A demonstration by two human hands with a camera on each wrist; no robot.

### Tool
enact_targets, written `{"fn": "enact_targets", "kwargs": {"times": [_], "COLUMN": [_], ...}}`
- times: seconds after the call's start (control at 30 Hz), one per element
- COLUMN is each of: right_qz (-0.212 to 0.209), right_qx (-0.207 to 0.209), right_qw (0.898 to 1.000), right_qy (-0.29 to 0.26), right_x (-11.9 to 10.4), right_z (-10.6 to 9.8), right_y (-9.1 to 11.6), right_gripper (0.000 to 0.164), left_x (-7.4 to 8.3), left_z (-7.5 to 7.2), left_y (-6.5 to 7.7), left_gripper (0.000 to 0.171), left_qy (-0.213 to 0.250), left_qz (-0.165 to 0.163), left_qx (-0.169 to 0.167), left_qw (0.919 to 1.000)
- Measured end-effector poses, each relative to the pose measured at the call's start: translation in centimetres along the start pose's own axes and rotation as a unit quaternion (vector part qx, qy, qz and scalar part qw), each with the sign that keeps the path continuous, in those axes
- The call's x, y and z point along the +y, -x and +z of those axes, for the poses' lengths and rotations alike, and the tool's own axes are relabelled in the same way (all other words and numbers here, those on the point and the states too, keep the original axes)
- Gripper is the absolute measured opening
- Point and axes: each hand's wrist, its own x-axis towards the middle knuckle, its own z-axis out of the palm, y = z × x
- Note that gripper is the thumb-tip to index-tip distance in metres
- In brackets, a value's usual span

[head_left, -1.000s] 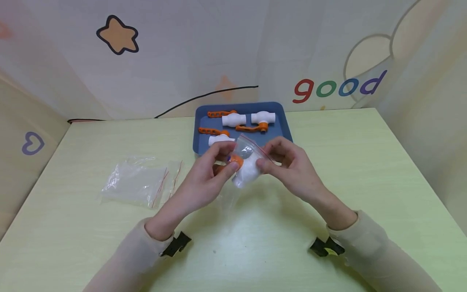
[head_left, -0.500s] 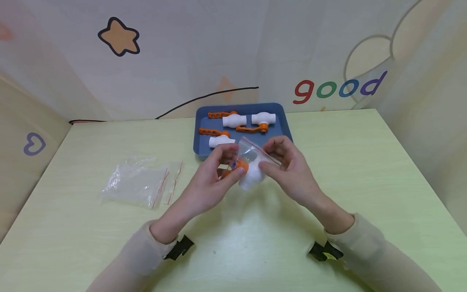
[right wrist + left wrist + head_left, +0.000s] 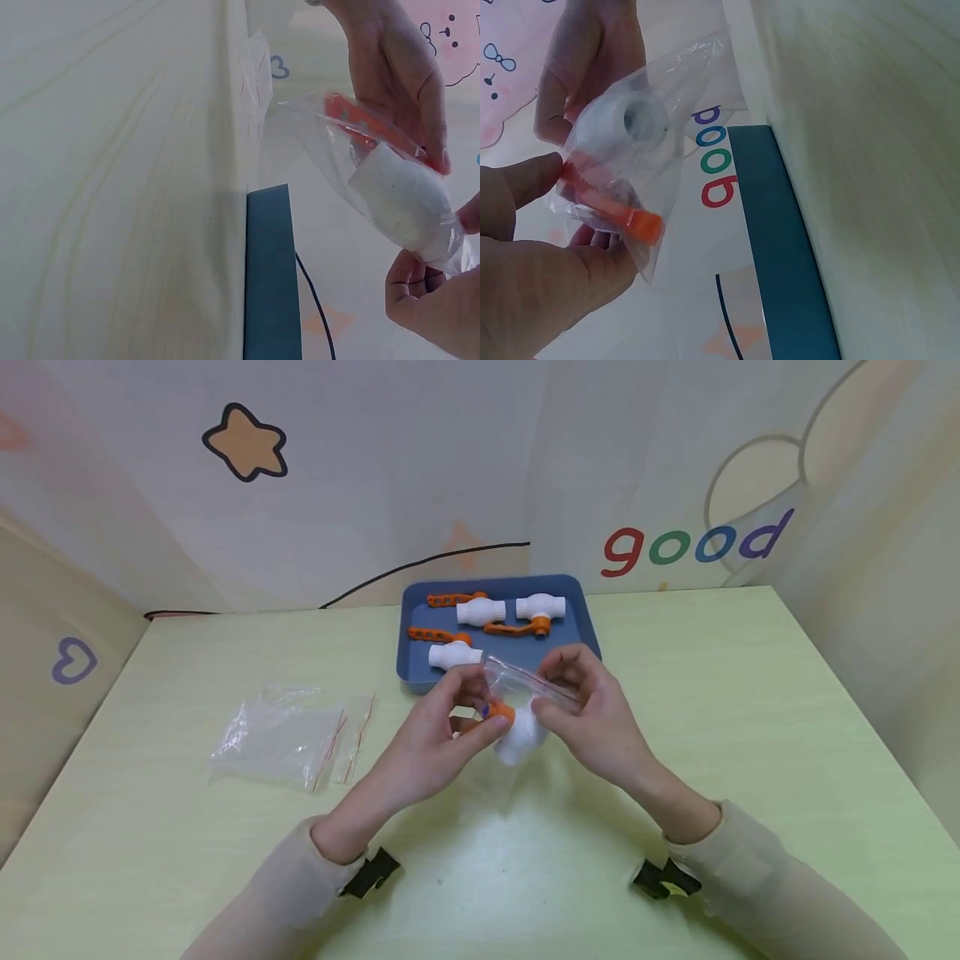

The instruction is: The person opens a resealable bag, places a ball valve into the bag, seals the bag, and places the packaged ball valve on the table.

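Both hands hold up a clear zip bag [image 3: 517,675] with a white ball valve [image 3: 520,739] inside it, in front of the tray. My left hand [image 3: 431,735] pinches the bag around the valve's orange handle [image 3: 501,714]. At the bag's red-lined zip end, my right hand [image 3: 596,718] grips the plastic between thumb and fingers. In the left wrist view the valve's round white end [image 3: 634,120] and the orange handle [image 3: 615,202] show through the plastic. The right wrist view shows the white valve body [image 3: 409,202] lying inside the bag.
A blue tray [image 3: 517,649] at the table's back holds three white valves with orange handles, one being the valve [image 3: 540,606] at right. Several clear zip bags [image 3: 281,735] lie flat at left. A printed curtain [image 3: 375,468] stands behind the table.
Both hands have lowered slightly, and the bag and valve have moved a little down and right. The zip end has tilted over toward the camera. The tray and flat bags stay put.
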Motion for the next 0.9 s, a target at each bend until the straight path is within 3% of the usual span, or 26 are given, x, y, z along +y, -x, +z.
{"fn": "enact_targets", "kwargs": {"times": [0.33,0.53,0.9], "right_qz": [-0.028,-0.046,-0.063], "right_qx": [-0.009,-0.008,-0.017], "right_qw": [1.000,0.999,0.997], "right_qy": [-0.003,0.021,0.031], "right_x": [0.11,-0.10,0.01], "right_z": [0.08,0.03,-0.08], "right_y": [-0.11,-0.24,0.13], "right_gripper": [0.035,0.033,0.032], "left_x": [0.13,0.38,0.10], "left_z": [-0.06,-0.15,-0.24], "left_y": [-0.03,-0.05,-0.14], "left_gripper": [0.038,0.021,0.013], "left_qy": [0.000,-0.012,-0.076], "left_qz": [-0.011,-0.027,0.018], "left_qx": [-0.004,0.027,0.089], "left_qw": [0.9999,0.9992,0.9929]}}
